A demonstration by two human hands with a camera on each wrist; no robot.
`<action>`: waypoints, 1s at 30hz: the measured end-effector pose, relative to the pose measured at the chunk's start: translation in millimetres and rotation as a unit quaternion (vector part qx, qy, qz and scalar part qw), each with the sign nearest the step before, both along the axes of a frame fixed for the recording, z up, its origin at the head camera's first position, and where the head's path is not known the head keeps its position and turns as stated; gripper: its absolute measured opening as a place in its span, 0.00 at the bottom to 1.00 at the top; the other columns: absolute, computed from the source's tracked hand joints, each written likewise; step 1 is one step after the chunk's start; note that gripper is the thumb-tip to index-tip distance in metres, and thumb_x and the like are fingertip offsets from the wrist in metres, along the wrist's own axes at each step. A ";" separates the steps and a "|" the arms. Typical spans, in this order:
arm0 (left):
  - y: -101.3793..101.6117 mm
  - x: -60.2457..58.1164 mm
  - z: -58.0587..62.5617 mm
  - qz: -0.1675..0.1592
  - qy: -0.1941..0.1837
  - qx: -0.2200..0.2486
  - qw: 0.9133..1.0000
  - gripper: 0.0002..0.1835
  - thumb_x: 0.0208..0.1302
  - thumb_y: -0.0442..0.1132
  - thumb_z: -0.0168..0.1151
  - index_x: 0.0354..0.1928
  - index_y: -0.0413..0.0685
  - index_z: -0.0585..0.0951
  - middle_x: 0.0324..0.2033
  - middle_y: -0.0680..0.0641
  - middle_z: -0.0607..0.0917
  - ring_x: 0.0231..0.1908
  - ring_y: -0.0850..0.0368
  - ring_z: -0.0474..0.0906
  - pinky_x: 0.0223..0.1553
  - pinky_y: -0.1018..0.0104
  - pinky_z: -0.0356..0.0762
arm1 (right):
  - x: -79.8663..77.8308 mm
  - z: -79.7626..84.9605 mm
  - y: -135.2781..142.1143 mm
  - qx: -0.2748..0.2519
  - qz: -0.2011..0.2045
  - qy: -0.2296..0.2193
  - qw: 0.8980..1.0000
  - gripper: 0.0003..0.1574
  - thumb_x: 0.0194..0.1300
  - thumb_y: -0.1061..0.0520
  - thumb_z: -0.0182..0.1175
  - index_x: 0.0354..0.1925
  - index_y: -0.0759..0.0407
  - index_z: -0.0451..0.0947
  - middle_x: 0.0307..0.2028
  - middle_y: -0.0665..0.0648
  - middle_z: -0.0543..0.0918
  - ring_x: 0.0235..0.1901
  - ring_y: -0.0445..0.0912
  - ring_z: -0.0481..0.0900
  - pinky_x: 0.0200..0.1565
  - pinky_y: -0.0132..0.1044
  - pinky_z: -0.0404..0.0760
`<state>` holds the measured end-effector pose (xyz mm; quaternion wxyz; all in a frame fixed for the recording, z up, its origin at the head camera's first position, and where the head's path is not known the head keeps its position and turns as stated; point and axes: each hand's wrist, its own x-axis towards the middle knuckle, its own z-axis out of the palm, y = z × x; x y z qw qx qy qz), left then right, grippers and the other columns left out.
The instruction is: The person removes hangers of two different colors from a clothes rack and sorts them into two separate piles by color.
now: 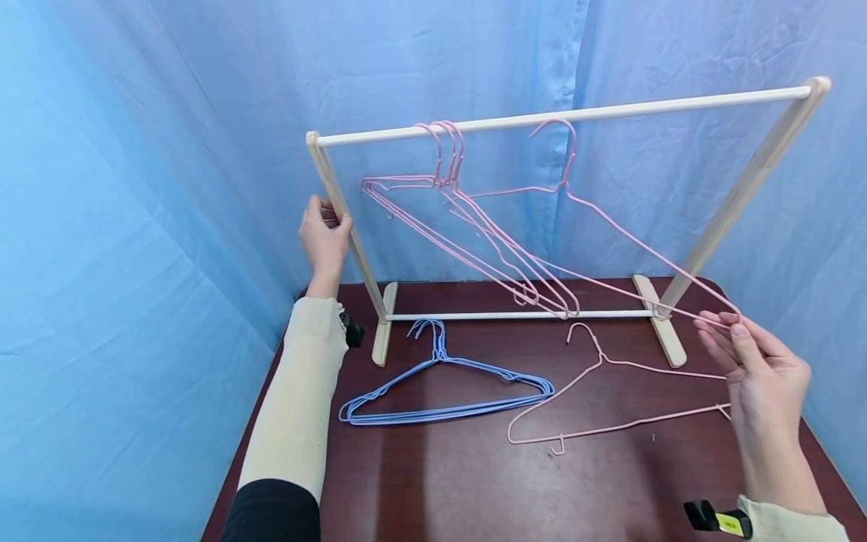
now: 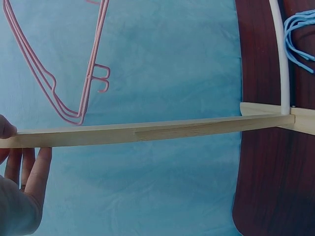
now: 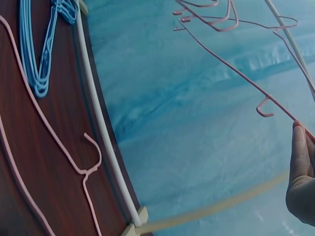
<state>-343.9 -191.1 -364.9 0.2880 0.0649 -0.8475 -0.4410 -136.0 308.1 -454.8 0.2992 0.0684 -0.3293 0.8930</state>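
Observation:
My left hand (image 1: 325,235) grips the left wooden post (image 1: 333,188) of a small clothes rack, thumb on one side and fingers on the other. In the left wrist view the fingers (image 2: 38,177) lie against the post's edge. My right hand (image 1: 762,376) pinches the lower right corner of a pink hanger (image 1: 626,233), whose hook is at the white top rail (image 1: 623,111). The right wrist view shows a fingertip (image 3: 298,135) on the hanger's bottom wire. Several other pink hangers (image 1: 474,218) hang bunched on the rail's left half.
On the dark red table (image 1: 488,482) several blue hangers (image 1: 447,410) lie stacked before the rack. Another pink hanger (image 1: 596,430) lies flat to their right, partly behind my right hand. A white lower bar (image 1: 474,316) joins the rack's feet. Blue curtain (image 1: 169,226) surrounds the table.

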 end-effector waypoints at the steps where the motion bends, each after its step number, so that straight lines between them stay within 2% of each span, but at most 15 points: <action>1: 0.2 0.0 0.3 -0.001 0.000 0.000 1.000 0.12 0.67 0.40 0.60 0.47 0.40 0.74 0.48 0.37 0.80 0.50 0.43 0.82 0.52 0.51 0.82 | 1.1 -0.8 2.2 0.004 -0.005 -0.003 1.000 0.19 0.68 0.78 0.48 0.54 0.93 0.67 0.39 0.80 0.84 0.40 0.65 0.88 0.44 0.49 0.84; 11: 1.0 -0.6 1.3 -0.005 0.001 0.005 1.000 0.13 0.67 0.40 0.60 0.47 0.40 0.73 0.48 0.37 0.80 0.50 0.45 0.82 0.52 0.53 0.82 | 13.1 -10.1 23.3 0.010 -0.047 -0.017 0.999 0.19 0.66 0.78 0.50 0.53 0.95 0.67 0.37 0.79 0.85 0.37 0.64 0.88 0.39 0.47 0.86; 17: 1.6 -0.3 2.1 -0.003 0.000 0.003 1.000 0.12 0.67 0.39 0.60 0.47 0.40 0.73 0.48 0.37 0.80 0.50 0.45 0.82 0.52 0.52 0.82 | 20.5 -14.9 38.0 -0.003 -0.040 -0.005 0.999 0.19 0.66 0.80 0.47 0.53 0.95 0.66 0.36 0.81 0.84 0.36 0.65 0.88 0.37 0.48 0.86; 22: 1.3 -0.3 2.2 -0.002 -0.001 0.002 1.000 0.13 0.67 0.39 0.60 0.47 0.40 0.73 0.48 0.37 0.80 0.50 0.45 0.82 0.52 0.52 0.82 | 24.1 -20.9 53.2 -0.010 -0.032 -0.011 0.999 0.18 0.69 0.78 0.45 0.53 0.92 0.68 0.36 0.79 0.85 0.35 0.64 0.88 0.37 0.47 0.85; 30: 0.4 1.3 1.2 -0.006 0.001 0.004 1.000 0.12 0.67 0.39 0.60 0.47 0.40 0.72 0.48 0.37 0.80 0.50 0.45 0.82 0.52 0.52 0.82 | 29.3 -36.1 78.5 0.040 -0.008 0.002 0.999 0.19 0.72 0.77 0.39 0.52 0.87 0.72 0.34 0.75 0.87 0.33 0.59 0.90 0.36 0.41 0.86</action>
